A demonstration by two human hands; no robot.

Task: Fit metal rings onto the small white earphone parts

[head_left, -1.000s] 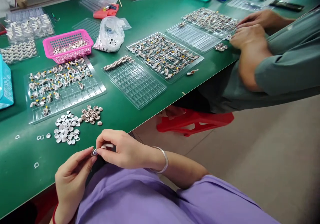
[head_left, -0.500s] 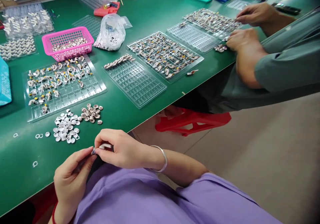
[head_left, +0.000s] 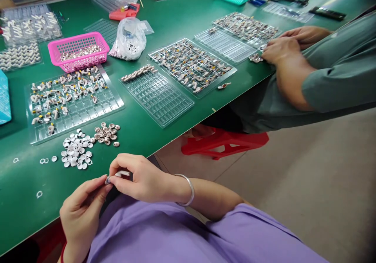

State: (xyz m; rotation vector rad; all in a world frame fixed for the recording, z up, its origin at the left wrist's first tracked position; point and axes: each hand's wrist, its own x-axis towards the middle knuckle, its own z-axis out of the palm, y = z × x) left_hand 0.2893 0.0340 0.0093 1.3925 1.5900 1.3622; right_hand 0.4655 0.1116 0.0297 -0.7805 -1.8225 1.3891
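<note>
Green surface (head_left: 141, 134) stretches across the view, carrying nearly everything else. On the right, a co-worker in a grey-green sleeve (head_left: 337, 75) has both hands together near another crowded tray, and a red plastic stool (head_left: 225, 141) shows below the edge. Nearer are three clear compartment trays: the filled tray (head_left: 190, 65), packed with stemmed earbud shells; the left tray (head_left: 111, 94), partly loaded; and, between them, the middle tray (head_left: 158, 98), with one row of shells along its far end. Just beyond the left tray, a pink perforated basket (head_left: 85, 64) holds small round parts, with a clear plastic bag (head_left: 129, 40) beside it.

At the surface's front edge, the left hand (head_left: 82, 206) has its grip pinched on the round end of a pale stemmed earbud shell (head_left: 122, 173); the right hand (head_left: 138, 177), a silver bangle (head_left: 190, 192) at its wrist, pinches the same piece, stem pointing right. Near them lie white round caps (head_left: 76, 150), beige caps (head_left: 106, 133) and, smallest, a thin white ring (head_left: 39, 194).
</note>
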